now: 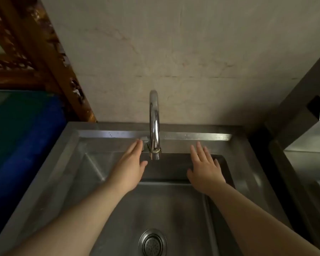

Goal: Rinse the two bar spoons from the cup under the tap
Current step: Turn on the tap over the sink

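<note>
A chrome gooseneck tap [154, 124] rises from the back rim of a steel sink [244, 174]. No water runs from its spout. My left hand [128, 169] is stretched out flat, holding nothing, with its fingertips next to the tap's small lever [144, 139] at the left of the base. My right hand [205, 169] hovers open over the basin to the right of the spout, fingers apart. No cup or bar spoons are in view.
The basin has a round drain strainer [152, 242] near the front. A beige wall [174, 52] stands behind the sink. A carved wooden frame [44, 52] and a blue surface [31, 145] lie left. Steel shelving [307, 145] stands right.
</note>
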`<control>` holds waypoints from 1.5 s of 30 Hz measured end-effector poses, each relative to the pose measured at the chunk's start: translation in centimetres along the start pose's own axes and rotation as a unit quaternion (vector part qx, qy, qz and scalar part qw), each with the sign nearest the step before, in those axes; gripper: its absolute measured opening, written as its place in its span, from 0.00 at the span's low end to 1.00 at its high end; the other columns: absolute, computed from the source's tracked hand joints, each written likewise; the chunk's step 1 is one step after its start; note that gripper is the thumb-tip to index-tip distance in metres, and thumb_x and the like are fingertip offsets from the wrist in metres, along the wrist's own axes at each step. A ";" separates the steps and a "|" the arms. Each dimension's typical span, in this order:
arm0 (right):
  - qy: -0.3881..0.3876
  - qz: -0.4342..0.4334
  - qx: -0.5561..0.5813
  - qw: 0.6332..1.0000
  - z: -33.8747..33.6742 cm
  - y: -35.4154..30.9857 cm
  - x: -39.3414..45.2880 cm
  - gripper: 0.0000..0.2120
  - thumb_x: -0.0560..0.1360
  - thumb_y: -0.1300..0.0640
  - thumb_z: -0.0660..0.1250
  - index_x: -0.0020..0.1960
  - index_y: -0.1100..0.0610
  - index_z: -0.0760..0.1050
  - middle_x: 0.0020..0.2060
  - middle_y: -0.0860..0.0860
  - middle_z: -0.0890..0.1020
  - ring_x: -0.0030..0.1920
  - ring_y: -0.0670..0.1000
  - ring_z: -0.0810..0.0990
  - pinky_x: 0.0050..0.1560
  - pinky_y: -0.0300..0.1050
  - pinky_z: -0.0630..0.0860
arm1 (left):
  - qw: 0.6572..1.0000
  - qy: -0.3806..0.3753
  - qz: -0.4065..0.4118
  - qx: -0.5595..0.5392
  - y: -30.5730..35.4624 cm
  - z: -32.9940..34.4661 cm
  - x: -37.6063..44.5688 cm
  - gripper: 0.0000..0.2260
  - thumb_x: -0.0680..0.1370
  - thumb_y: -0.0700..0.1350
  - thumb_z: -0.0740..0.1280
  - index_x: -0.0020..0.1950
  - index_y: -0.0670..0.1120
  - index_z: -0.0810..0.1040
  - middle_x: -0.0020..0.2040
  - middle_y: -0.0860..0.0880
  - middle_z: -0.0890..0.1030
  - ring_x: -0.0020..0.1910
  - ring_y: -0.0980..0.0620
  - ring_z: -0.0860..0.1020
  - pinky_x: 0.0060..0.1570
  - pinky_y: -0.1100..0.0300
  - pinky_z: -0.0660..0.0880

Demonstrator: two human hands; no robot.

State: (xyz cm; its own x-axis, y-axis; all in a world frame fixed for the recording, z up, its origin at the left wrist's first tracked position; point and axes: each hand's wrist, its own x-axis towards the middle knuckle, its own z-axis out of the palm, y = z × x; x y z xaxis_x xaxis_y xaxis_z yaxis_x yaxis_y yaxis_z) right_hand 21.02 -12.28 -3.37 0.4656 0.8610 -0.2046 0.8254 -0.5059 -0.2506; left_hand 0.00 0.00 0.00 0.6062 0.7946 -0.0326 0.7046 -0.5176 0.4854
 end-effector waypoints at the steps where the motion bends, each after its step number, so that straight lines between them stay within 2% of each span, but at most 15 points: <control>1: -0.014 0.000 -0.012 1.000 0.5 0.3 0.6 0.39 0.79 0.53 0.60 0.80 0.49 0.37 0.80 0.49 0.36 0.79 0.54 0.35 0.77 0.63 0.47 | 1.000 0.011 0.009 0.004 -0.2 0.4 0.6 0.24 0.80 0.47 0.65 0.75 0.45 0.65 0.76 0.48 0.65 0.71 0.48 0.69 0.67 0.50 0.70; 4: -0.051 0.025 -0.030 0.998 1.2 0.7 1.9 0.42 0.78 0.56 0.62 0.80 0.50 0.36 0.80 0.49 0.35 0.78 0.54 0.33 0.77 0.65 0.47 | 0.999 0.033 0.017 0.000 -0.6 0.8 2.1 0.20 0.79 0.42 0.65 0.71 0.43 0.71 0.70 0.44 0.74 0.66 0.45 0.74 0.66 0.51 0.71; 8: -0.019 0.032 -0.036 0.999 3.0 1.0 2.5 0.44 0.76 0.58 0.63 0.80 0.50 0.36 0.79 0.48 0.34 0.78 0.54 0.31 0.77 0.61 0.52 | 0.996 0.079 0.032 -0.018 -1.2 1.5 3.4 0.15 0.79 0.38 0.64 0.66 0.41 0.76 0.64 0.42 0.78 0.61 0.41 0.78 0.59 0.56 0.69; 11: -0.007 0.037 -0.026 0.999 3.5 1.3 2.6 0.45 0.76 0.62 0.62 0.80 0.50 0.35 0.79 0.46 0.33 0.77 0.52 0.30 0.74 0.56 0.59 | 0.996 0.080 0.040 -0.028 -1.6 1.7 3.8 0.15 0.79 0.38 0.66 0.66 0.39 0.76 0.65 0.41 0.78 0.62 0.40 0.77 0.61 0.52 0.71; 14: -0.009 0.035 -0.022 0.999 3.5 1.2 2.7 0.45 0.76 0.63 0.62 0.80 0.50 0.35 0.79 0.46 0.32 0.77 0.52 0.30 0.74 0.54 0.59 | 0.995 0.060 0.046 -0.059 -1.7 1.5 3.6 0.17 0.78 0.35 0.65 0.67 0.36 0.73 0.66 0.39 0.77 0.63 0.40 0.77 0.62 0.44 0.74; 17: -0.010 0.033 -0.017 0.999 3.5 1.3 2.7 0.45 0.77 0.64 0.62 0.80 0.49 0.35 0.79 0.46 0.32 0.77 0.52 0.30 0.75 0.53 0.58 | 0.996 0.043 0.049 -0.064 -1.8 0.9 3.9 0.17 0.78 0.33 0.64 0.66 0.35 0.73 0.66 0.38 0.77 0.63 0.39 0.76 0.61 0.42 0.73; 19: -0.009 0.034 -0.017 0.999 3.5 1.3 2.8 0.45 0.76 0.64 0.62 0.80 0.49 0.34 0.79 0.46 0.32 0.77 0.52 0.30 0.75 0.52 0.57 | 0.996 0.051 0.059 -0.050 -1.5 0.7 4.0 0.12 0.77 0.33 0.64 0.61 0.35 0.77 0.61 0.37 0.79 0.58 0.38 0.78 0.57 0.43 0.75; 21: -0.005 0.036 -0.019 0.999 3.6 1.2 2.8 0.45 0.76 0.65 0.62 0.80 0.50 0.34 0.79 0.46 0.32 0.77 0.52 0.30 0.75 0.52 0.56 | 0.994 0.075 0.078 -0.014 -1.4 0.7 4.2 0.07 0.77 0.33 0.64 0.53 0.37 0.79 0.52 0.39 0.81 0.49 0.40 0.80 0.49 0.49 0.77; 23: -0.003 0.034 -0.020 0.999 3.7 1.1 2.7 0.44 0.77 0.64 0.62 0.80 0.50 0.34 0.79 0.47 0.33 0.77 0.52 0.30 0.75 0.51 0.55 | 0.991 0.096 0.090 0.003 -1.4 0.6 4.2 0.05 0.77 0.34 0.65 0.51 0.38 0.79 0.50 0.41 0.81 0.46 0.42 0.80 0.45 0.52 0.76; 26: -0.003 0.033 -0.024 0.999 3.6 1.1 2.7 0.44 0.77 0.63 0.62 0.80 0.50 0.34 0.79 0.47 0.33 0.77 0.53 0.30 0.76 0.50 0.53 | 0.990 0.099 0.098 0.004 -1.3 0.4 4.4 0.06 0.78 0.36 0.65 0.53 0.39 0.80 0.52 0.42 0.81 0.48 0.43 0.80 0.48 0.48 0.78; 30: -0.006 0.034 -0.025 0.999 3.6 1.0 2.6 0.45 0.77 0.64 0.62 0.80 0.51 0.34 0.79 0.48 0.33 0.77 0.53 0.31 0.76 0.51 0.53 | 0.992 0.086 0.093 0.022 -1.1 -0.1 4.9 0.06 0.79 0.36 0.64 0.51 0.40 0.80 0.52 0.43 0.80 0.48 0.43 0.79 0.49 0.46 0.78; 35: -0.005 0.035 -0.020 0.999 3.5 1.1 2.6 0.45 0.77 0.63 0.62 0.80 0.51 0.34 0.79 0.47 0.33 0.77 0.53 0.31 0.75 0.51 0.55 | 0.993 0.088 0.080 -0.009 -0.9 -0.5 5.3 0.07 0.79 0.36 0.65 0.52 0.38 0.81 0.51 0.40 0.81 0.49 0.41 0.80 0.51 0.43 0.77; 42: 0.005 0.036 -0.018 0.999 3.9 1.2 2.7 0.44 0.77 0.61 0.63 0.80 0.50 0.35 0.79 0.47 0.34 0.77 0.53 0.31 0.75 0.51 0.53 | 0.994 0.076 0.081 -0.014 -1.0 -0.5 5.3 0.06 0.79 0.36 0.65 0.52 0.40 0.82 0.50 0.42 0.81 0.49 0.43 0.80 0.52 0.45 0.77; 45: 0.002 0.036 -0.019 0.999 4.0 1.3 2.7 0.44 0.77 0.61 0.63 0.80 0.50 0.35 0.79 0.47 0.34 0.78 0.53 0.31 0.75 0.52 0.53 | 0.995 0.062 0.073 -0.012 -0.9 -0.5 5.3 0.06 0.79 0.37 0.64 0.47 0.41 0.80 0.47 0.44 0.80 0.47 0.45 0.79 0.50 0.45 0.77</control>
State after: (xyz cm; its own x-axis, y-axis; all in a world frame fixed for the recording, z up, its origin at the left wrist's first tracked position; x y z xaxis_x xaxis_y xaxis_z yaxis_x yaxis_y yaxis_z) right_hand 22.07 -10.77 -7.99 0.5248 0.8233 -0.2164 0.8015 -0.5635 -0.2000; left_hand 2.34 4.84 -0.15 0.6501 0.7455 0.1468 0.6028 -0.6237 0.4976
